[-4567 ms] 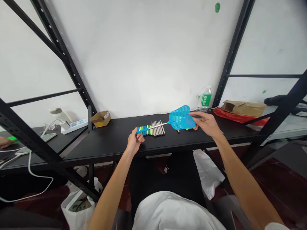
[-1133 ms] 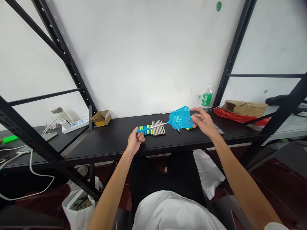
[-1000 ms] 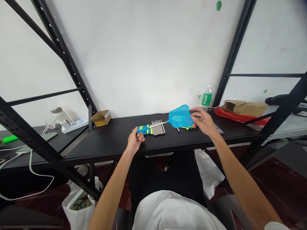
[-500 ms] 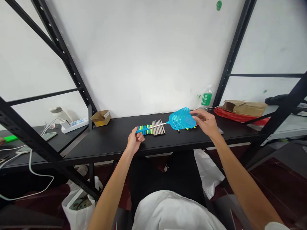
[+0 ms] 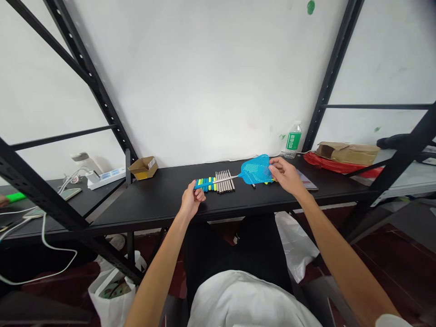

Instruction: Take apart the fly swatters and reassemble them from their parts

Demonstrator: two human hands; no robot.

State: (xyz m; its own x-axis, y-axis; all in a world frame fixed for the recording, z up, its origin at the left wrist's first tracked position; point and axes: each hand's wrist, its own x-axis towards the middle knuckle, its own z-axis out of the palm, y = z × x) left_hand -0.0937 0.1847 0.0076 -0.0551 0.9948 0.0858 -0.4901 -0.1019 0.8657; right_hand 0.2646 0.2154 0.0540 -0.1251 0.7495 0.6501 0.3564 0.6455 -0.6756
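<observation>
A blue fly swatter (image 5: 254, 170) stretches across the black table (image 5: 163, 200), held just above it. My left hand (image 5: 191, 200) is closed round its blue handle at the left end. My right hand (image 5: 285, 175) pinches the right edge of the mesh head. Under the thin metal shaft lies a row of swatter handles and rods (image 5: 218, 183), blue and yellow-green grips on the left, metal rods on the right. A yellow-green piece peeks out below the mesh head. A small dark pin (image 5: 253, 185) lies beside the rods.
A small open cardboard box (image 5: 143, 168) sits at the back left. A green-labelled bottle (image 5: 293, 140) stands by the wall. A brown paper bag on red cloth (image 5: 345, 156) lies right. Black shelf posts (image 5: 327, 86) frame the table. Cables and a power strip (image 5: 102, 176) lie left.
The mesh head has tipped flatter and dropped closer to the table, and my right hand has shifted slightly left along its edge. My left hand has stayed on the handle.
</observation>
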